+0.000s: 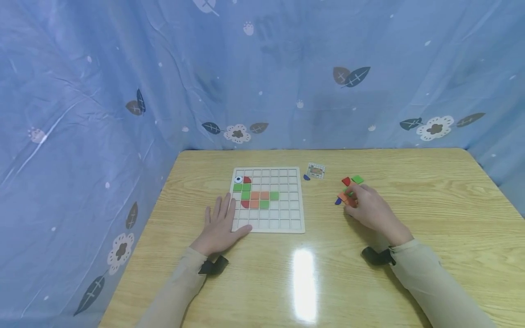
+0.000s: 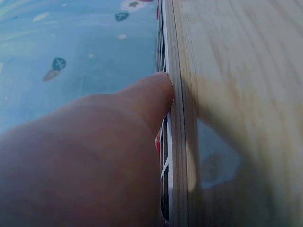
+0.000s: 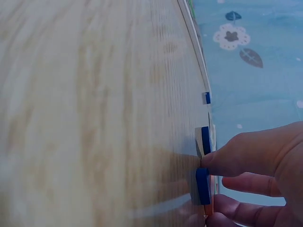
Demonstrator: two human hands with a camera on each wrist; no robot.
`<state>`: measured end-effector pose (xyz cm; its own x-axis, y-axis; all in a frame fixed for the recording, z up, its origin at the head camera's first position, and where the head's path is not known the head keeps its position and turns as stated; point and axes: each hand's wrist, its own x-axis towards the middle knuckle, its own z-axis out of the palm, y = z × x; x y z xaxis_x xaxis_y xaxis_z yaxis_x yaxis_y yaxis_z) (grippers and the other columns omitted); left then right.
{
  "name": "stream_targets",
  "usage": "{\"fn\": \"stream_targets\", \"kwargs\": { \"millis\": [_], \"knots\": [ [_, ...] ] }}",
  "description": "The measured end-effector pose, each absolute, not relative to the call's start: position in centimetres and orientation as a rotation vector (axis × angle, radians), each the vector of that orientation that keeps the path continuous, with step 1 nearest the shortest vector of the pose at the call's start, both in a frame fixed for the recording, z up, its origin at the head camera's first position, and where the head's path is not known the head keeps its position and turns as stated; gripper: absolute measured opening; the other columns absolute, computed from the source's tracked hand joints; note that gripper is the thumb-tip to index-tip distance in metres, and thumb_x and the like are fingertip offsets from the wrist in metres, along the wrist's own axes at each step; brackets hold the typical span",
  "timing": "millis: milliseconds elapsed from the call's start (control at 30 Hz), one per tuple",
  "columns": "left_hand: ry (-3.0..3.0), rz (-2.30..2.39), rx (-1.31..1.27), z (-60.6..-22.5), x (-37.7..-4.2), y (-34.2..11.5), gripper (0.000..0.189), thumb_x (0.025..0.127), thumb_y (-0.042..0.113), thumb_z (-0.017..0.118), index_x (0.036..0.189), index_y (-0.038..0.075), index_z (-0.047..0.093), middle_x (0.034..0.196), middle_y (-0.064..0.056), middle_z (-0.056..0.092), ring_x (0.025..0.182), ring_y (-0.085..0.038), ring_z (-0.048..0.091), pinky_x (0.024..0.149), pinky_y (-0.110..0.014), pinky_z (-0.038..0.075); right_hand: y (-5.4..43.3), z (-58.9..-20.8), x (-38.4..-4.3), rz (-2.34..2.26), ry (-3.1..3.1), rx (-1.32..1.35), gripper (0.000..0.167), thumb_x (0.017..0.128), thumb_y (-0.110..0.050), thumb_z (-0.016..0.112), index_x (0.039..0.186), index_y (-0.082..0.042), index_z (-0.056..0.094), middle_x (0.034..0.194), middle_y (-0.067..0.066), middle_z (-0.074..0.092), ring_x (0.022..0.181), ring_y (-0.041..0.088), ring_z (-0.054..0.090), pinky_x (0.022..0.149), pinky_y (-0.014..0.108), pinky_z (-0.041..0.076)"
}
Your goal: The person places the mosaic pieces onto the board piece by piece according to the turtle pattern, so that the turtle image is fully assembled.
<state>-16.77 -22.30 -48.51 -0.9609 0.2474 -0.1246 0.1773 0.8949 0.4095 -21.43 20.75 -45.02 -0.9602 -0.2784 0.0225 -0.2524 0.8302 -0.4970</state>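
Note:
My left hand lies with fingers spread at the lower left of a white grid board, thumb on its front edge. The left wrist view shows the thumb against the board's rim. Green and orange square tiles, red rounded tiles and an eye tile sit in the board's cells. My right hand reaches into a loose pile of tiles, fingers bent around an orange tile. In the right wrist view, the thumb touches down beside blue tiles; I cannot tell whether a tile is pinched.
Behind the right hand lie a red tile and a green tile. A small picture card lies right of the board, a blue half-round tile beside it. A blue patterned curtain hangs behind the wooden table.

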Motion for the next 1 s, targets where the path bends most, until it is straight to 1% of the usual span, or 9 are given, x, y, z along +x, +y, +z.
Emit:
{"fn": "stream_targets", "kwargs": {
  "millis": [133,233,367,567,700,867,933,1000],
  "knots": [
    [2.89,0.595,0.325,-48.33,-16.77,-22.47,0.105,0.099,0.069,0.05,0.167,0.003,0.005,0.176,-0.015,-0.007,0.161,-0.042,-0.011,0.123,-0.07,-0.007,20.52,-45.22,-21.61,-0.821,2.96,-0.473,0.03,0.092,-0.005,0.069,0.12,0.003,0.066,0.108,0.02,0.069,0.099,0.034,0.067,0.08,0.05,0.056],
    [2.892,0.576,0.329,-48.3,-16.84,-22.58,0.105,0.099,0.07,0.049,0.167,0.004,0.004,0.176,-0.015,-0.009,0.161,-0.042,-0.011,0.123,-0.07,-0.006,20.4,-45.28,-21.68,-0.822,2.968,-0.496,0.03,0.091,-0.004,0.068,0.12,0.003,0.066,0.106,0.02,0.07,0.097,0.033,0.067,0.081,0.05,0.056],
    [2.899,0.575,0.332,-48.41,-16.92,-22.6,0.106,0.098,0.072,0.048,0.168,0.004,0.004,0.176,-0.015,-0.009,0.161,-0.042,-0.01,0.123,-0.07,-0.006,20.41,-45.2,-21.62,-0.791,2.98,-0.519,0.03,0.09,-0.003,0.07,0.118,0.005,0.066,0.103,0.018,0.069,0.092,0.03,0.065,0.079,0.047,0.055],
    [2.908,0.587,0.338,-48.66,-16.89,-22.55,0.107,0.098,0.074,0.046,0.168,0.004,0.006,0.176,-0.015,-0.007,0.161,-0.043,-0.01,0.123,-0.071,-0.007,20.57,-45.06,-21.44,-0.766,2.977,-0.523,0.023,0.09,-0.003,0.071,0.113,0.001,0.069,0.101,0.014,0.069,0.09,0.026,0.063,0.078,0.044,0.054],
    [2.888,0.553,0.321,-48.5,-16.89,-22.44,0.107,0.098,0.074,0.047,0.168,0.006,0.002,0.176,-0.013,-0.01,0.161,-0.04,-0.013,0.123,-0.07,-0.007,20.64,-45.14,-21.46,-0.788,2.977,-0.542,0.022,0.088,-0.002,0.071,0.11,0.0,0.07,0.097,0.011,0.07,0.087,0.024,0.063,0.076,0.041,0.053],
    [2.859,0.52,0.312,-48.31,-16.92,-22.3,0.107,0.098,0.074,0.046,0.168,0.009,-0.003,0.175,-0.01,-0.014,0.161,-0.037,-0.016,0.124,-0.069,-0.008,20.5,-45.28,-21.4,-0.795,3.01,-0.611,0.019,0.084,-0.001,0.072,0.103,-0.002,0.075,0.084,0.004,0.063,0.08,0.019,0.053,0.07,0.034,0.043],
    [2.854,0.516,0.31,-48.33,-16.95,-22.3,0.107,0.098,0.074,0.045,0.168,0.009,-0.004,0.175,-0.01,-0.015,0.161,-0.037,-0.017,0.124,-0.069,-0.008,20.39,-45.29,-21.35,-0.799,3.026,-0.646,0.018,0.084,0.0,0.072,0.101,-0.002,0.076,0.083,0.003,0.06,0.078,0.018,0.05,0.068,0.033,0.04],
    [2.854,0.513,0.307,-48.33,-16.95,-22.28,0.106,0.098,0.074,0.045,0.168,0.009,-0.004,0.175,-0.009,-0.015,0.161,-0.037,-0.016,0.124,-0.069,-0.008,20.26,-45.31,-21.29,-0.809,3.033,-0.673,0.017,0.083,0.0,0.072,0.099,-0.004,0.076,0.085,0.004,0.06,0.078,0.017,0.05,0.069,0.032,0.041]
  ]
}}
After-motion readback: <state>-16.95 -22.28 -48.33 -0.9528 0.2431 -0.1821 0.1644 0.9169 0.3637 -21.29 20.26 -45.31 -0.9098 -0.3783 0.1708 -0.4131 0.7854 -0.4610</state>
